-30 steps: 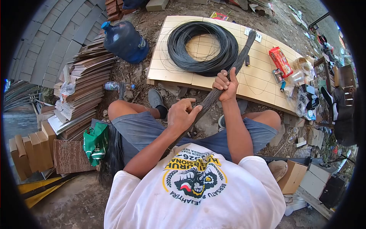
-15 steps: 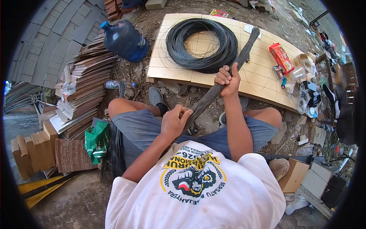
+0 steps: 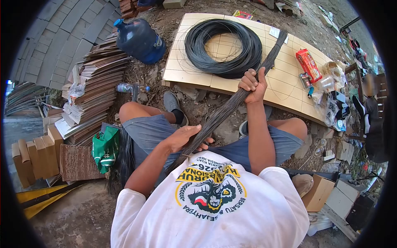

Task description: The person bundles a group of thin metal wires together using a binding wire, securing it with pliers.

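Observation:
A long bundle of dark thin wires slants from my lap up over the table edge. My right hand is closed round its upper part, with the thumb pointing up along it. Lower down, my left hand loosely cradles the bundle, fingers partly extended, with fingertips showing on its far side. The bundle's lower end runs against my shirt and is partly hidden by my left arm. Beyond my right hand, a big coil of dark wire lies on the tan table.
A red packet and plastic cups lie at the table's right. On the left are a blue water jug, stacked boards, a green bag and more dark strands beside my leg. Cardboard boxes stand at lower right.
My left hand has loosened from a tight grip and moved slightly down and left along the bundle. My right hand keeps its hold; the view has shifted a little.

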Action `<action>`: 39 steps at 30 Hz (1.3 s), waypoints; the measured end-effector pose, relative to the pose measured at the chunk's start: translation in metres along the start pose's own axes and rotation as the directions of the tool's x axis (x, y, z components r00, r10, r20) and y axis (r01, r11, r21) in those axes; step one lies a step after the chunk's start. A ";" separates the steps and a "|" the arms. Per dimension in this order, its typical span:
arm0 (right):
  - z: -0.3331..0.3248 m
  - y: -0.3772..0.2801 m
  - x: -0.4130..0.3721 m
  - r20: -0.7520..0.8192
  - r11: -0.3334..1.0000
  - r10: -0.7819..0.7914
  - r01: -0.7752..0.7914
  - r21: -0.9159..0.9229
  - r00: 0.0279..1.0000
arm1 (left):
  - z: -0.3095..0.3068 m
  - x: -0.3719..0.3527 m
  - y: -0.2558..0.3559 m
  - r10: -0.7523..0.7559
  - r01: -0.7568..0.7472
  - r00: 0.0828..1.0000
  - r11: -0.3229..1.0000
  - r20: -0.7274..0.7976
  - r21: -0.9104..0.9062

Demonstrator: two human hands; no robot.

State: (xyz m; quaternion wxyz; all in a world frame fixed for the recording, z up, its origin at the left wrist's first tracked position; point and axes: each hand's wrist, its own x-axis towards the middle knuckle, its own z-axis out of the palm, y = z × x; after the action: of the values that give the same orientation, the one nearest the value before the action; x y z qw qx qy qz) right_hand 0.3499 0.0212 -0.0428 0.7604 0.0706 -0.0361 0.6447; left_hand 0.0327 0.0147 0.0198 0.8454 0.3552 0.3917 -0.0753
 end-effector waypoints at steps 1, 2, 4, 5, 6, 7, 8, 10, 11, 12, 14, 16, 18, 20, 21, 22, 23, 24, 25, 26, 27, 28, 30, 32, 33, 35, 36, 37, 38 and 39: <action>0.001 0.001 0.001 0.046 1.000 -0.002 0.001 0.021 0.999 | 0.000 0.006 0.009 0.027 -0.027 0.999 1.000 0.034 -0.007; 0.001 0.002 0.002 0.040 1.000 -0.008 0.007 0.014 0.999 | 0.002 0.012 0.018 0.051 -0.051 0.996 0.999 0.069 -0.014; 0.005 0.004 0.003 0.076 0.999 -0.003 0.001 0.034 0.997 | 0.013 0.031 0.037 0.062 -0.063 0.993 0.998 0.096 0.004; 0.008 0.004 0.004 0.111 0.999 0.001 -0.007 0.047 0.994 | 0.022 0.041 0.046 0.075 -0.078 0.989 0.997 0.128 0.019; 0.011 0.003 0.004 0.120 0.999 -0.002 -0.003 0.041 0.993 | 0.031 0.048 0.053 0.028 -0.026 0.992 1.000 0.122 -0.017; 0.014 0.003 0.003 0.147 0.999 0.002 -0.010 0.051 0.989 | 0.031 0.052 0.053 0.033 -0.032 0.991 0.999 0.127 -0.010; 0.016 0.002 0.003 0.176 0.998 0.005 -0.017 0.062 0.984 | 0.029 0.058 0.051 0.033 -0.040 0.976 0.999 0.217 0.028; 0.022 0.001 0.001 0.209 0.998 -0.001 -0.012 0.062 0.978 | 0.037 0.055 0.048 0.011 0.011 0.953 0.997 0.302 -0.074; 0.024 0.002 -0.001 0.229 0.998 -0.005 -0.011 0.067 0.973 | 0.037 0.055 0.043 0.003 0.016 0.951 0.998 0.308 -0.057; 0.024 0.002 -0.002 0.234 0.997 -0.011 -0.007 0.075 0.972 | 0.032 0.059 0.038 0.024 0.053 0.921 0.981 0.390 -0.185; 0.023 0.000 -0.002 0.262 0.998 -0.010 -0.009 0.070 0.965 | 0.029 0.066 0.034 0.054 0.078 0.891 0.960 0.452 -0.269; 0.021 0.000 -0.001 0.280 0.997 -0.006 -0.017 0.077 0.960 | 0.032 0.066 0.036 0.040 0.087 0.895 0.962 0.445 -0.260; 0.020 0.001 -0.002 0.283 0.996 -0.011 -0.013 0.084 0.959 | 0.028 0.069 0.032 0.017 0.144 0.878 0.944 0.478 -0.297; 0.019 0.002 -0.001 0.288 0.993 -0.005 -0.028 0.113 0.958 | 0.028 0.062 0.029 0.015 0.161 0.868 0.937 0.497 -0.310; 0.020 0.004 -0.001 0.305 0.994 -0.005 -0.030 0.108 0.952 | 0.029 0.059 0.026 0.010 0.188 0.857 0.925 0.515 -0.331; 0.021 0.006 -0.002 0.299 0.991 0.001 -0.041 0.127 0.954 | 0.028 0.058 0.023 0.035 0.189 0.837 0.918 0.545 -0.348; 0.023 0.007 -0.001 0.298 0.989 0.004 -0.049 0.142 0.955 | 0.030 0.056 0.021 0.045 0.182 0.837 0.917 0.546 -0.356; 0.025 0.007 -0.001 0.310 0.987 0.008 -0.057 0.152 0.951 | 0.027 0.056 0.019 0.032 0.232 0.812 0.899 0.583 -0.372; 0.027 0.008 -0.001 0.296 0.987 0.008 -0.056 0.152 0.955 | 0.025 0.058 0.020 0.019 0.281 0.782 0.882 0.623 -0.379; 0.028 0.006 -0.001 0.276 0.989 0.019 -0.059 0.139 0.961 | 0.028 0.055 0.025 -0.015 0.226 0.827 0.924 0.562 -0.308; 0.027 0.005 -0.001 0.267 0.988 0.030 -0.069 0.136 0.963 | 0.035 0.048 0.030 -0.036 0.173 0.869 0.957 0.494 -0.234; 0.029 0.005 -0.001 0.253 0.989 0.029 -0.064 0.134 0.967 | 0.041 0.046 0.034 -0.049 0.130 0.895 0.980 0.444 -0.154; 0.030 0.003 -0.001 0.249 0.990 0.027 -0.061 0.131 0.968 | 0.059 0.034 0.043 -0.052 0.047 0.957 0.999 0.287 0.024; 0.029 0.003 -0.003 0.215 0.990 0.021 -0.050 0.132 0.976 | 0.062 0.035 0.044 -0.026 0.005 0.967 0.997 0.253 0.083; 0.027 0.005 -0.005 0.212 0.990 0.016 -0.046 0.135 0.977 | 0.064 0.033 0.040 -0.005 -0.023 0.975 0.992 0.223 0.121; 0.025 0.004 -0.003 0.189 0.992 -0.001 -0.022 0.121 0.982 | 0.059 0.033 0.047 0.001 -0.046 0.975 0.979 0.221 0.197; 0.026 0.005 -0.003 0.166 0.994 -0.012 -0.007 0.111 0.986 | 0.055 0.033 0.047 -0.024 -0.007 0.966 0.993 0.257 0.120; 0.026 0.007 -0.003 0.165 0.994 -0.008 -0.009 0.105 0.986 | 0.051 0.033 0.045 -0.045 0.036 0.954 0.999 0.295 0.037; 0.026 0.010 -0.002 0.133 0.994 -0.006 -0.008 0.105 0.991 | 0.045 0.033 0.045 -0.054 0.064 0.936 0.998 0.348 -0.017; 0.027 0.011 0.000 0.105 0.995 -0.005 -0.006 0.104 0.994 | 0.043 0.030 0.045 -0.049 0.058 0.934 0.998 0.353 -0.015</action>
State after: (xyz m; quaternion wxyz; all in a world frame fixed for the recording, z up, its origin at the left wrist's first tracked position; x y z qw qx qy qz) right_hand 0.3400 0.0192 -0.0159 0.7526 0.1438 -0.0423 0.6412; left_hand 0.0980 0.0239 0.0419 0.9039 0.3146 0.2442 -0.1560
